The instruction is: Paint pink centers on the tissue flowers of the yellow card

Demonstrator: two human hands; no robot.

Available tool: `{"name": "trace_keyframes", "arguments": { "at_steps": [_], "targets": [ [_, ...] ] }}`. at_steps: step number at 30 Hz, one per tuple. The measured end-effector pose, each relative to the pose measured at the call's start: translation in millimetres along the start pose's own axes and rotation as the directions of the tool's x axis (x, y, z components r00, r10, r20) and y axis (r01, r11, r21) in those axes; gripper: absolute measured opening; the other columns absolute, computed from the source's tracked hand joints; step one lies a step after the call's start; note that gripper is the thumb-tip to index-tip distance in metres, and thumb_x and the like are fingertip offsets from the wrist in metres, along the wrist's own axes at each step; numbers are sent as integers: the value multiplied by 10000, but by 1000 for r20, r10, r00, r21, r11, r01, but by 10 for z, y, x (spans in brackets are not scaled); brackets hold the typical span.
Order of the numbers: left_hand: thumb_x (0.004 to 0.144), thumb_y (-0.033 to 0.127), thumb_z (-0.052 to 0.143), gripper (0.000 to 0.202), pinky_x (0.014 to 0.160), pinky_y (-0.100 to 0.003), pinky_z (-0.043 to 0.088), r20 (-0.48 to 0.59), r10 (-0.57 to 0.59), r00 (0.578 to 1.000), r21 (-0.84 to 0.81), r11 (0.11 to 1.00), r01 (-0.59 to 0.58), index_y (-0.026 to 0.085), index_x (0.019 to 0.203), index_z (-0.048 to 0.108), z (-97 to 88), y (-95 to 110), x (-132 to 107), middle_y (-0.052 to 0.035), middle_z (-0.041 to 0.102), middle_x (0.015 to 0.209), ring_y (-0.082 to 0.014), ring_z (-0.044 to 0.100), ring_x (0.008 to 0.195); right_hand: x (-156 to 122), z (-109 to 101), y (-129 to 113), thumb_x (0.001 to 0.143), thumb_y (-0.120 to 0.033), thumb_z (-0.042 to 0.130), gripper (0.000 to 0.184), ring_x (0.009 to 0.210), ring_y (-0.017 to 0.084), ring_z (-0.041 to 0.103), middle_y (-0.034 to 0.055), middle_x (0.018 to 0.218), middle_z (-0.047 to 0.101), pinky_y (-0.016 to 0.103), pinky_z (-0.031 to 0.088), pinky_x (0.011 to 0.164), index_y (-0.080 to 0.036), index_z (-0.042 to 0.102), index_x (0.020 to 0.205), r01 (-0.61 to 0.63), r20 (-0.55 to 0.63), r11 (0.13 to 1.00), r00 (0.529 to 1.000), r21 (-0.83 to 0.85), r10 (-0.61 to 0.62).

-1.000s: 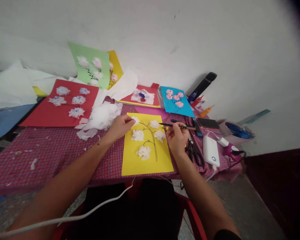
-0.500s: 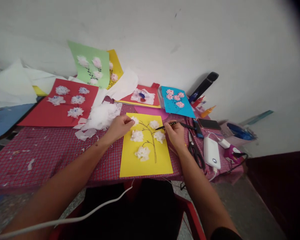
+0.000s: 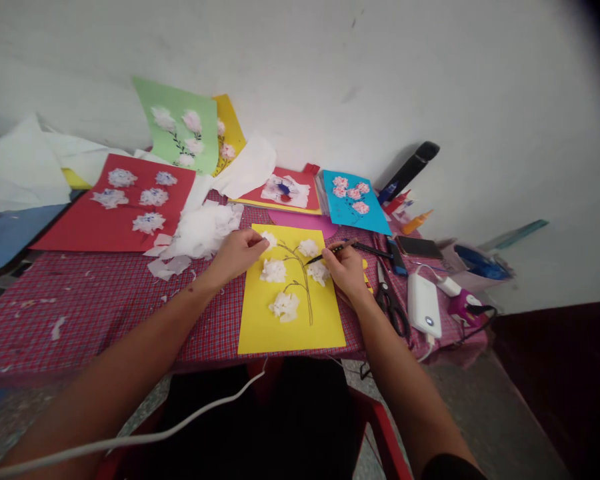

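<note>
Left hand (image 3: 235,252), right hand (image 3: 347,270) & forearms bare, blk sleeve hem (image 3: 453,467) on R arm, dark lap garment (image 3: 290,413)

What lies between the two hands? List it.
Head view: between left hand and right hand with its pen, white tissue flowers and a drawn branch on the yellow sheet.

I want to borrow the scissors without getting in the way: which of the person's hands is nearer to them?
Right. The right hand, holding a pen, rests close beside the scissors. The left hand is at the opposite edge of the yellow sheet, farther away.
</note>
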State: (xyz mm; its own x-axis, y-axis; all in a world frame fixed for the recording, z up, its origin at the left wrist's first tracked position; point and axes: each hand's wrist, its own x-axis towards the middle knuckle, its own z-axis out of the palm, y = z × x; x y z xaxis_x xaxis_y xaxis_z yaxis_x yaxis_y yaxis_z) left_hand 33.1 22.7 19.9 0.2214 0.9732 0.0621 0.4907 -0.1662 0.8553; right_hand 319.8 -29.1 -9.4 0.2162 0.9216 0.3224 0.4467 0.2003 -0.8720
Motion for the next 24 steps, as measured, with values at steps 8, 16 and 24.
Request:
{"name": "trace_keyframes", "arguments": {
  "at_steps": [8,16,24],
  "targets": [
    [891,478,644,291,654,-317,490,3,3,1000,9,1000,-3,196,867,709,0,-5,3,-50,748,830,-212,679,770,-4,1,19,901,-479,689,265,655,183,554,14,754,642,303,430,594,-215,668,916,7,-7,1000,1000,-12,-7],
    [893,478,637,288,650,-314,481,4,4,1000,13,1000,-4,199,851,696,-2,2,4,-50,740,823,-207,669,761,10,-2,31,900,-465,672,253,649,177,551,10,741,645,304,430,612,-212,673,915,29,-29,997,999,-70,-32],
    [890,485,642,293,660,-324,497,2,-3,1000,15,1000,3,201,869,709,-8,28,-14,-54,748,833,-222,684,778,21,-36,0,895,-487,674,274,631,190,571,16,730,640,317,443,595,-214,652,900,0,-80,999,997,-38,-3]
  ]
}}
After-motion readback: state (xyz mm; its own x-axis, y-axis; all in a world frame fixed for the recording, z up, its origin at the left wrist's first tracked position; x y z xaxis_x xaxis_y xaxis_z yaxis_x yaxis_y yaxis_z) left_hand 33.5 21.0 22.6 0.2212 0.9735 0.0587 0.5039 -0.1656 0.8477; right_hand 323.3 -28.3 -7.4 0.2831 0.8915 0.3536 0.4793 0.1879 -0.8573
